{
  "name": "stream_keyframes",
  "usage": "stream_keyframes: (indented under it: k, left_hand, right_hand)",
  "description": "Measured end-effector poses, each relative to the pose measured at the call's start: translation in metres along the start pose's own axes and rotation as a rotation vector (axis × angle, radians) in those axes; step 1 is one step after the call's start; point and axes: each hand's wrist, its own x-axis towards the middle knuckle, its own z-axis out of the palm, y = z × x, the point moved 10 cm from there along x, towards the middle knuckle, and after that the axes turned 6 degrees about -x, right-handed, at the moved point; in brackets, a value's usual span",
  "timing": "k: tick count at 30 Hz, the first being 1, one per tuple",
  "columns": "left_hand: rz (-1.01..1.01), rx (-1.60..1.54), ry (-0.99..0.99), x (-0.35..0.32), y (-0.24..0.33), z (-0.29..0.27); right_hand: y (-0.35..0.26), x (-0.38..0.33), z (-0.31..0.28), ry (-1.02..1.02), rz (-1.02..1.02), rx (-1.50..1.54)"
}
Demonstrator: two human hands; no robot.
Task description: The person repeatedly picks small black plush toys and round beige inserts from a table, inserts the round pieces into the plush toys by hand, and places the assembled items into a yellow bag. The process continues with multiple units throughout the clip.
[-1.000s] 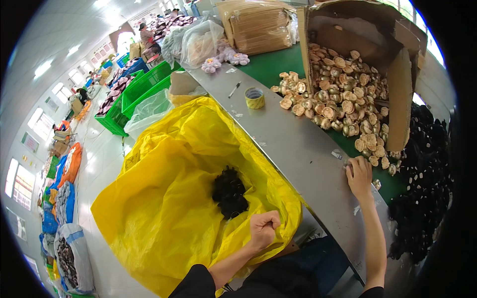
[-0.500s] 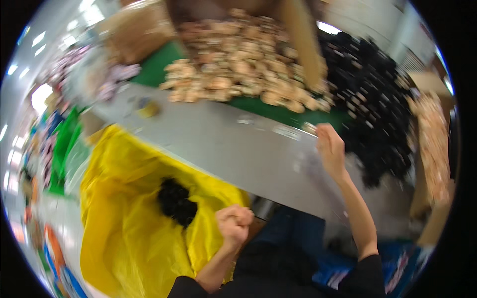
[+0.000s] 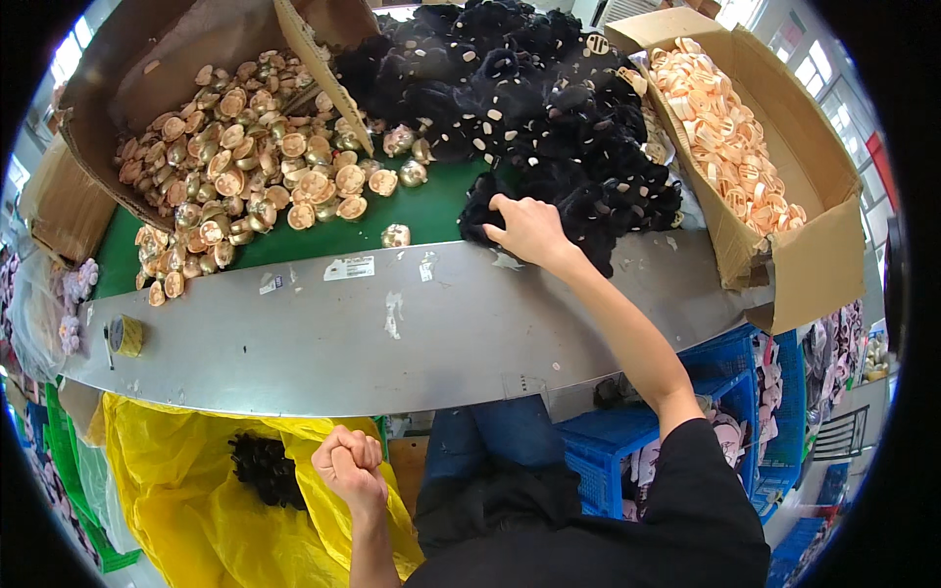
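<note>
Just outside the near edge of the big heap of black furry pieces (image 3: pixel 559 147), my right hand (image 3: pixel 534 233) has its thumb and finger closed round a black furry piece (image 3: pixel 477 208). Low on the left, my left hand (image 3: pixel 351 465) is a closed fist in front of the yellow plastic bag (image 3: pixel 186 470); whatever it may hold is hidden. Inside that bag lies a clump of black pieces (image 3: pixel 267 472). A single small gold doll-head-like piece (image 3: pixel 395 235) sits by the metal edge, left of my right hand.
Round gold and peach plastic pieces (image 3: pixel 235 162) spill from a cardboard box (image 3: pixel 93 108) onto the green surface (image 3: pixel 431 201). At right stands a carton (image 3: pixel 823 220) of peach plastic parts (image 3: pixel 720 127). A tape roll (image 3: pixel 125 335) rests on the grey metal table (image 3: pixel 323 363). Blue crates (image 3: pixel 608 451) stand below.
The view has swung to the right. My right hand has gone from near the lone gold piece to the black heap and grips a piece there. My left hand stays closed by the bag.
</note>
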Motion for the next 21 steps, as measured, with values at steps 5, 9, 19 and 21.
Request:
stream_keyframes:
  k: [5, 9, 19, 21]
  left_hand:
    - [0.020, 0.069, -0.056, -0.002, -0.001, 0.008]
    - [0.052, 0.262, -0.106, -0.002, 0.005, 0.022]
    - [-0.510, 0.269, -0.163, 0.000, -0.061, 0.055]
    - [-0.472, 0.234, -0.164, 0.000, -0.063, 0.053]
  right_hand:
    - [0.001, -0.004, 0.012, -0.014, -0.007, 0.202]
    - [-0.035, -0.032, -0.037, 0.130, -0.082, 0.498]
    - [-0.188, -0.208, -0.072, 0.249, -0.738, 0.618]
    - [-0.183, -0.207, -0.064, 0.164, -0.659, 0.673]
